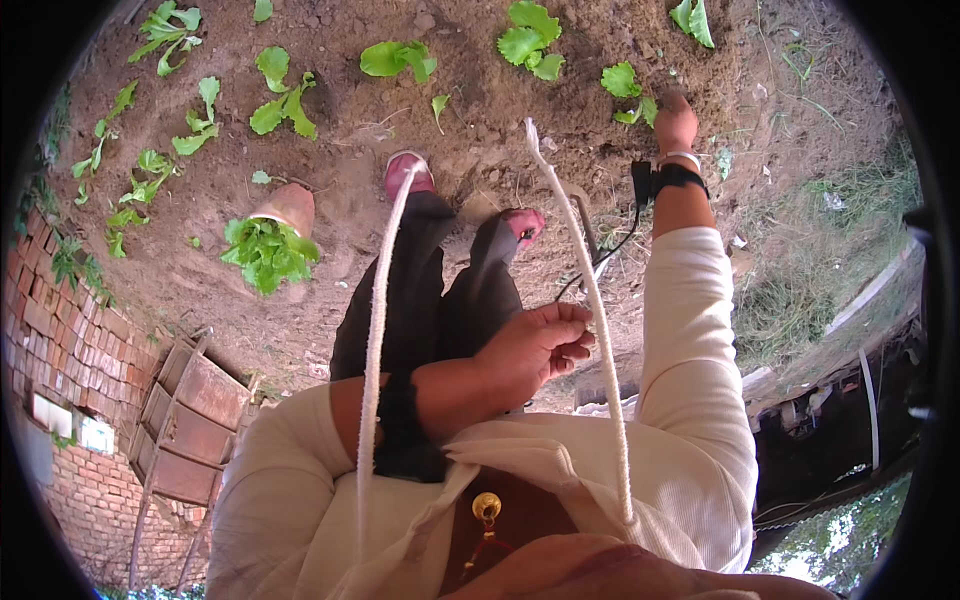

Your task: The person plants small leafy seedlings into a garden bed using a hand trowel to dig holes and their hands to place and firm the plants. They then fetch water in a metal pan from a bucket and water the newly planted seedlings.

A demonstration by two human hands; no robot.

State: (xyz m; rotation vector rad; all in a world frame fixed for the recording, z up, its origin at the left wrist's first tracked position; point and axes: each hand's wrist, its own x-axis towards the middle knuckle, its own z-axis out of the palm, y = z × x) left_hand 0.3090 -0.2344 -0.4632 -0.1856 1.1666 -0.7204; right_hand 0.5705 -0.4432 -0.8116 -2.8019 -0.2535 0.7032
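My right hand (676,126) reaches down to the soil beside a small leafy green seedling (621,81); its fingertips are blurred against the earth, so I cannot tell whether they grip anything. Bent across my body, my left hand (541,343) has its fingers curled in and the thumb against them, with nothing visible inside. A thin black cord (626,238) runs from the black device on my right wrist towards my left hand. Close by on the ground lies a metal tool (586,225), partly hidden by a hanging white drawstring (574,217).
Seedlings (285,109) stand in loose rows ahead and to the left. A tipped pot (289,208) lies on the soil with leafy seedlings (270,255) at its mouth. Behind left are a rusty cart (199,427) and stacked bricks (82,360); grass (787,315) grows at the right.
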